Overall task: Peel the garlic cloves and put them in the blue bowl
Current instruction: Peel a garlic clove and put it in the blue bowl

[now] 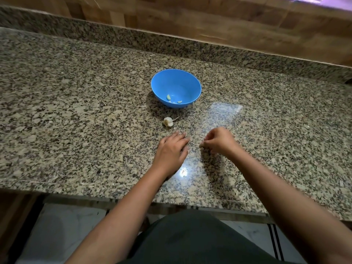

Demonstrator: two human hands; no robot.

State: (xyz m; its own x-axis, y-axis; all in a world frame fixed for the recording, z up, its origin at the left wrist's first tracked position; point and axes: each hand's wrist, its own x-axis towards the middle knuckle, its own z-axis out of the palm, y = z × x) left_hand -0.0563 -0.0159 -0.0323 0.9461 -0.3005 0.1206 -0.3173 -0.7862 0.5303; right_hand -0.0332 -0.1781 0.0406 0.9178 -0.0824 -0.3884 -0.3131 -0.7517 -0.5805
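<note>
A single wide-angle view from the person's head looks forward and steeply down on the speckled granite countertop (76, 111). It is close: both forearms enter from the near edge, the round blue plastic bowl (177, 82) sits mid-frame, and the brown wood-patterned wall (190, 20) crosses the far edge.

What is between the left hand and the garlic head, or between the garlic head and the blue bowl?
Nothing visible. The left hand lies flat on the counter, and only bare stone separates it from the garlic head just beyond it. Between the garlic head and the blue bowl there is also only bare counter.
</note>
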